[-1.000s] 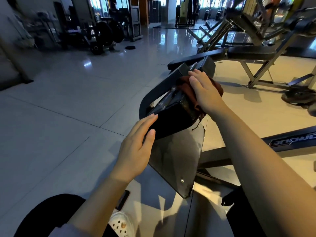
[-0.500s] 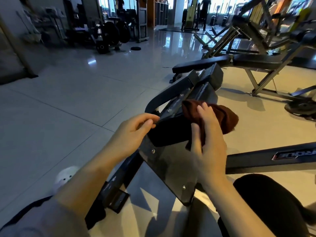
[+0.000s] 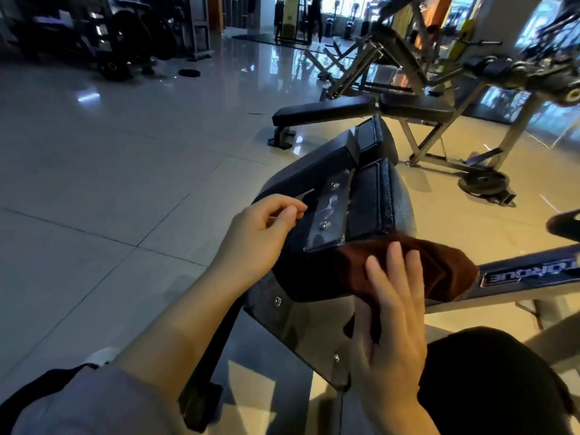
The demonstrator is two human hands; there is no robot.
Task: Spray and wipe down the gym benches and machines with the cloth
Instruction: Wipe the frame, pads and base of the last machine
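Gym floor beyond the work spot

The pale glossy tiled floor (image 3: 119, 146) reflects window light. Taking the weight plate (image 3: 189, 72) lying flat on it as the landmark: to its left stands a dark rack loaded with plates (image 3: 125, 42); far behind it, to the right, a person (image 3: 315, 14) stands near bright windows; well to its right a round plate (image 3: 483, 180) lies on the tiles.

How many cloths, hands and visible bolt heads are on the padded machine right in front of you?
Brown terry cloths: 1, pressed on the black padded machine
Hands: 2, left hand at the pad's edge, right hand flat on the cloth
Silver bolt heads: 4, two on the clear plate, two on the dark lower panel
Total: 7
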